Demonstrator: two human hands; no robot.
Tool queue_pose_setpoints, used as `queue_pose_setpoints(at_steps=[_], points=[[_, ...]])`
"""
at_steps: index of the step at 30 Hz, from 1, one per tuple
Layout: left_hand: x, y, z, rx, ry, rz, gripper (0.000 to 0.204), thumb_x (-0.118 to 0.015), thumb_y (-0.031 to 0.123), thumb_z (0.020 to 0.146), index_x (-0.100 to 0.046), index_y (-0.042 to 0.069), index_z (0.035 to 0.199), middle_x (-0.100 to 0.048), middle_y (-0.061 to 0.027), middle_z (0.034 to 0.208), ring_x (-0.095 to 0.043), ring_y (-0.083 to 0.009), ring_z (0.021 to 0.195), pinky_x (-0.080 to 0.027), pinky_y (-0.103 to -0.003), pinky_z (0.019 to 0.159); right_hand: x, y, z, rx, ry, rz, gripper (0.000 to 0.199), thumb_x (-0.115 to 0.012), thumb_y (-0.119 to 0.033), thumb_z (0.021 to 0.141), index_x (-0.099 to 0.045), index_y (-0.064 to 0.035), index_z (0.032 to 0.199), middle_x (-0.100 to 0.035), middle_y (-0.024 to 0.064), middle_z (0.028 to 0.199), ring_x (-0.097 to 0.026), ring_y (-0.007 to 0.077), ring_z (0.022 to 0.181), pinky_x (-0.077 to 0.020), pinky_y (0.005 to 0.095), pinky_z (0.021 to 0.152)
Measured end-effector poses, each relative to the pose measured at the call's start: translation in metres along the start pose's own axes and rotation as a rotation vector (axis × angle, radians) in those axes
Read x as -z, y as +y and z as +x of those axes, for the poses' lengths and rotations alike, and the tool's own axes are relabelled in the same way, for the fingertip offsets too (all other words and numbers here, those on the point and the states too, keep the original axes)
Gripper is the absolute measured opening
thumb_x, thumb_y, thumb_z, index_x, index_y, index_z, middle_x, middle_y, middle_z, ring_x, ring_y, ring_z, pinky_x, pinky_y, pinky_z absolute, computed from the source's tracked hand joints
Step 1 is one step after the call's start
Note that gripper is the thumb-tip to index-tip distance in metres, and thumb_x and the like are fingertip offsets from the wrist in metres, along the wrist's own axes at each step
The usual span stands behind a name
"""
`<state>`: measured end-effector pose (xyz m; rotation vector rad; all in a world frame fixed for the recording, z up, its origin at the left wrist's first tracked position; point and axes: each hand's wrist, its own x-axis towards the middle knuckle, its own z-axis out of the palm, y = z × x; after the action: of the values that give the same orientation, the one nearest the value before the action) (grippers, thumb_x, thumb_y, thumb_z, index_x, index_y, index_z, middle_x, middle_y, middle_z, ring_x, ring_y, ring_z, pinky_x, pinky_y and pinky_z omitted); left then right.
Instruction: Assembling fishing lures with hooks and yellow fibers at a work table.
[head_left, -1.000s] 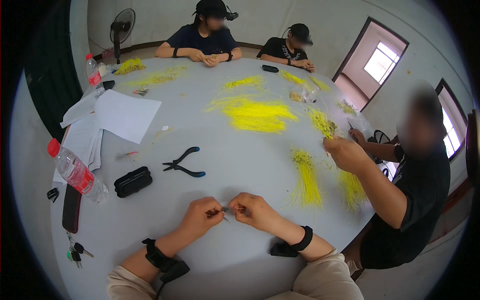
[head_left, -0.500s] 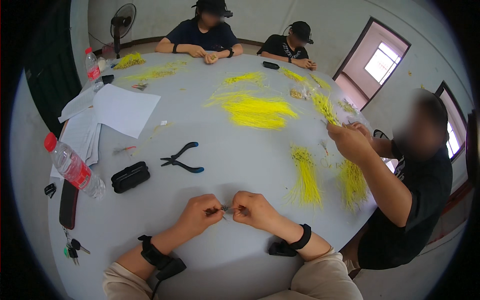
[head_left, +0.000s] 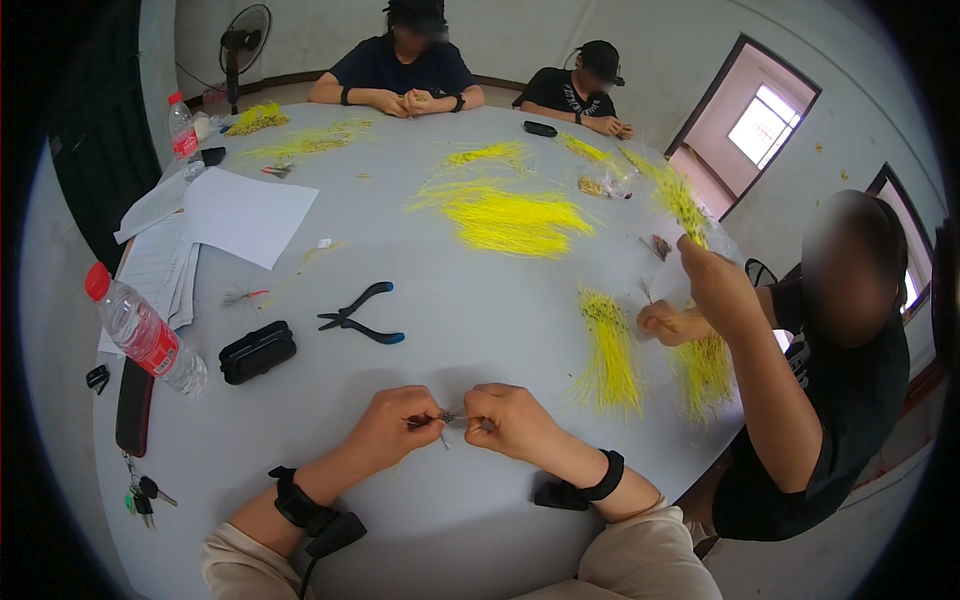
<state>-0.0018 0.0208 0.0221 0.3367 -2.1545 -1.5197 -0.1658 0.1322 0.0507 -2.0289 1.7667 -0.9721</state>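
Since the earlier frame my hands have barely shifted; the co-worker's arm (head_left: 735,300) rose; my left hand (head_left: 395,425) and right hand (head_left: 510,420) both pinch shut on a small wire piece (head_left: 447,418) above the desk (head_left: 500,300); I judge it light, thin, bendable, best held at its ends
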Motion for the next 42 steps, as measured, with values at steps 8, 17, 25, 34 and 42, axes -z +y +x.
queue_pose_setpoints(at_steps=[8, 17, 25, 34, 42], points=[[0.001, 0.002, 0.001, 0.005, 0.010, -0.002, 0.013, -0.065, 0.003, 0.071, -0.052, 0.001, 0.068, -0.049, -0.0039, 0.062, -0.044, -0.0089, 0.053, -0.036, -0.024, 0.049, 0.003, -0.001, 0.000, 0.042, 0.000, -0.064, 0.017, -0.058, 0.002, 0.065, -0.043, -0.0036, 0.069, -0.045, 0.0093, 0.063, -0.048, 0.0255, 0.056, -0.0401, 0.0347, 0.050], [0.006, 0.000, 0.001, 0.059, -0.012, -0.018, 0.011, -0.064, 0.001, 0.074, -0.054, -0.001, 0.070, -0.054, -0.0046, 0.066, -0.050, -0.0084, 0.057, -0.042, -0.023, 0.053, 0.007, 0.002, -0.003, -0.001, 0.002, -0.079, 0.016, -0.059, 0.001, 0.065, -0.045, -0.0038, 0.070, -0.048, 0.0096, 0.064, -0.050, 0.0269, 0.057, -0.0415, 0.0351, 0.051], [0.005, -0.001, 0.003, 0.044, -0.023, 0.019, 0.013, -0.064, 0.001, 0.074, -0.052, 0.000, 0.068, -0.053, -0.0044, 0.065, -0.050, -0.0086, 0.057, -0.041, -0.023, 0.052, 0.015, 0.001, -0.005, -0.014, -0.018, -0.098, 0.015, -0.059, 0.000, 0.066, -0.045, -0.0040, 0.069, -0.049, 0.0095, 0.064, -0.051, 0.0270, 0.058, -0.0426, 0.0342, 0.052], [-0.004, -0.007, 0.003, 0.014, -0.011, -0.039, 0.019, -0.064, -0.003, 0.073, -0.046, 0.000, 0.065, -0.049, -0.0033, 0.064, -0.045, -0.0071, 0.054, -0.036, -0.021, 0.048, 0.017, 0.002, -0.013, -0.037, 0.023, -0.184, 0.012, -0.054, -0.002, 0.062, -0.044, -0.0016, 0.068, -0.049, 0.0129, 0.061, -0.052, 0.0353, 0.059, -0.0428, 0.0429, 0.053], [-0.009, -0.018, 0.002, 0.002, -0.018, -0.035, 0.019, -0.061, -0.006, 0.075, -0.045, 0.000, 0.065, -0.049, -0.0019, 0.069, -0.048, -0.0058, 0.053, -0.037, -0.019, 0.046, 0.022, -0.002, -0.020, -0.107, -0.025, -0.181, 0.011, -0.053, -0.001, 0.062, -0.044, -0.0011, 0.068, -0.049, 0.0139, 0.062, -0.051, 0.0362, 0.059, -0.0421, 0.0426, 0.053]])
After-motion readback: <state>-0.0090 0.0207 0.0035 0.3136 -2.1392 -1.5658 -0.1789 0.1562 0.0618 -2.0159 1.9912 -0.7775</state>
